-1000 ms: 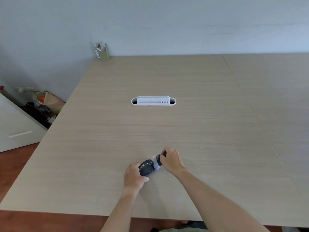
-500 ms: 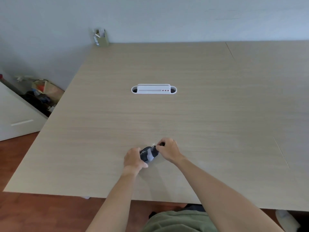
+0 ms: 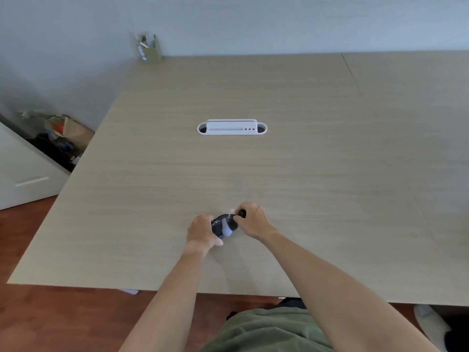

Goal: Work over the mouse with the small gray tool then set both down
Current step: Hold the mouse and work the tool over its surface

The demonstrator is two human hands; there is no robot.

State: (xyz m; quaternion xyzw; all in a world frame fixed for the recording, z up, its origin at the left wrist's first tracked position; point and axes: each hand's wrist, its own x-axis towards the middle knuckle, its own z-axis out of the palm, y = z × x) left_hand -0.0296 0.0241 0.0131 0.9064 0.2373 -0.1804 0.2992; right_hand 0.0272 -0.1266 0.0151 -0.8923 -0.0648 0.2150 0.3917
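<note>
A dark computer mouse [image 3: 218, 224] lies on the light wooden table [image 3: 253, 174] near its front edge. My left hand [image 3: 201, 231] grips the mouse from the left side. My right hand [image 3: 252, 221] is closed on a small gray tool [image 3: 228, 228] whose dark handle end shows by my knuckles; its pale gray tip rests across the top of the mouse. Much of the mouse and tool is hidden by my fingers.
A white cable port [image 3: 232, 127] is set into the table's middle. A small box of items [image 3: 149, 49] stands at the far left corner against the wall. Left of the table are a white cabinet [image 3: 22, 171] and clutter on the floor [image 3: 61, 135].
The gray tool's tip has slid back and forth over the mouse, now lying across its right side. The camera has tilted, so the table sits differently in view. Both hands keep their grips.
</note>
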